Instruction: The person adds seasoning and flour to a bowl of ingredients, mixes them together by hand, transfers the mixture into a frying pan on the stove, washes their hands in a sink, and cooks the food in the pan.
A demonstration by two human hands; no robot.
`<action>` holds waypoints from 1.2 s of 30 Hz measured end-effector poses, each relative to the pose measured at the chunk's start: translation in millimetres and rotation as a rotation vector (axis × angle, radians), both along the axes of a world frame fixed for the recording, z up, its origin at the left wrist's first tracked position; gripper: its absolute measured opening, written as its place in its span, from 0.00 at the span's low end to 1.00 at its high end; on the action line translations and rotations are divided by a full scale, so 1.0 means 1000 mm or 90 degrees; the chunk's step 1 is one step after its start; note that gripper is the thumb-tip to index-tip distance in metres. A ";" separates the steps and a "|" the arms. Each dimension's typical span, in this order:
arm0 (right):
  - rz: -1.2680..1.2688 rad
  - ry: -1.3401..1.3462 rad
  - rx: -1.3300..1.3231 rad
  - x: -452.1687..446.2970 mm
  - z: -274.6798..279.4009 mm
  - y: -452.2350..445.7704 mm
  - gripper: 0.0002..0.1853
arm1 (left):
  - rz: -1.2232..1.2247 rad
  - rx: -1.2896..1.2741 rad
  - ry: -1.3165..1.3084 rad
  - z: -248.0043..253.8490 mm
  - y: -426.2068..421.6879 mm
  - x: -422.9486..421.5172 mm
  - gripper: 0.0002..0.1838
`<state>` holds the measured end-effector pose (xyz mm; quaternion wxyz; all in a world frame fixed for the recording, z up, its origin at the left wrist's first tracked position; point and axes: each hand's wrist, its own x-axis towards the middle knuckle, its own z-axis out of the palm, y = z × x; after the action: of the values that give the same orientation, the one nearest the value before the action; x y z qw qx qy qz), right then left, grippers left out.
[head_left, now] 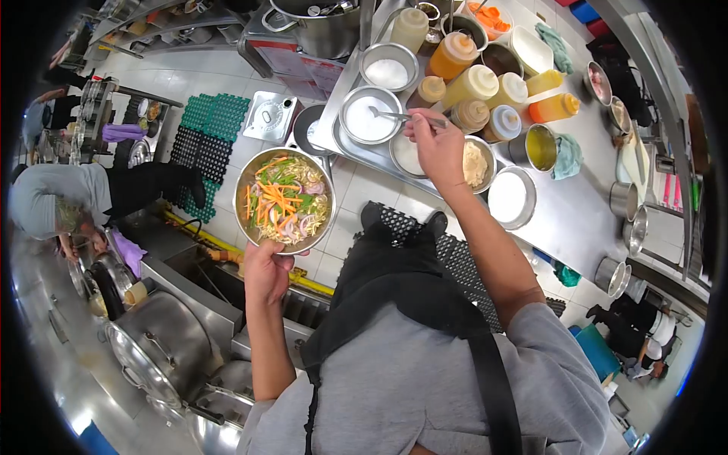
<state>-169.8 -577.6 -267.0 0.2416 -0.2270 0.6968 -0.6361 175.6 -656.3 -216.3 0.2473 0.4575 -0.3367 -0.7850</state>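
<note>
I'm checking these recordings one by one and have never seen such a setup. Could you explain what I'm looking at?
There is no robot here: a person works with two bare hands. The single picture comes from a camera worn on the head, looking down, so the wearer's grey shirt and black apron fill the lower middle.

The left hand holds a round silver metal bowl of orange strips, greens and other sliced vegetables. The right hand grips a silver metal spoon, its tip at a round metal bowl of white, powdery-looking contents; whether it touches them is hard to tell.

On the shiny steel counter stand more metal bowls and plastic squeeze bottles. Another person bends over at the left.
</note>
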 end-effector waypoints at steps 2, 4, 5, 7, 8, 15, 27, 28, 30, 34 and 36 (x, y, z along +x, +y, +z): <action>-0.032 -0.056 -0.009 -0.003 0.002 0.005 0.14 | -0.013 0.003 -0.007 0.002 0.000 -0.001 0.29; -0.052 -0.082 -0.014 -0.009 0.008 0.015 0.15 | -0.021 0.000 -0.023 -0.001 0.000 -0.003 0.29; -0.063 -0.091 -0.032 -0.011 0.012 0.022 0.16 | -0.020 -0.003 -0.030 0.001 0.000 -0.005 0.29; -0.101 -0.137 -0.033 -0.014 0.026 0.033 0.16 | -0.018 -0.012 -0.047 0.004 0.000 -0.010 0.29; -0.118 -0.159 -0.035 -0.013 0.035 0.037 0.16 | -0.015 -0.017 -0.054 0.006 -0.001 -0.011 0.29; -0.057 -0.305 -0.139 0.000 0.094 0.060 0.14 | -0.044 -0.010 -0.013 -0.003 -0.007 -0.037 0.28; -0.034 0.135 0.031 0.005 0.055 0.121 0.09 | -0.100 -0.019 -0.043 0.013 0.011 -0.043 0.29; -0.034 0.128 0.035 0.006 0.044 0.121 0.09 | -0.109 -0.025 -0.053 0.014 0.013 -0.042 0.29; -0.039 0.139 0.035 0.006 0.024 0.117 0.09 | -0.110 -0.016 -0.065 0.020 0.016 -0.043 0.29; -0.088 0.035 0.017 0.009 0.004 0.104 0.10 | -0.122 -0.002 -0.068 0.021 0.020 -0.040 0.30; -0.127 -0.057 0.016 0.007 0.003 0.102 0.11 | -0.125 0.002 -0.069 0.026 0.024 -0.043 0.30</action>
<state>-162.8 -475.9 -263.9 0.2107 -0.1250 0.7125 -0.6576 132.3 -632.1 -190.4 0.1500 0.4642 -0.3919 -0.7800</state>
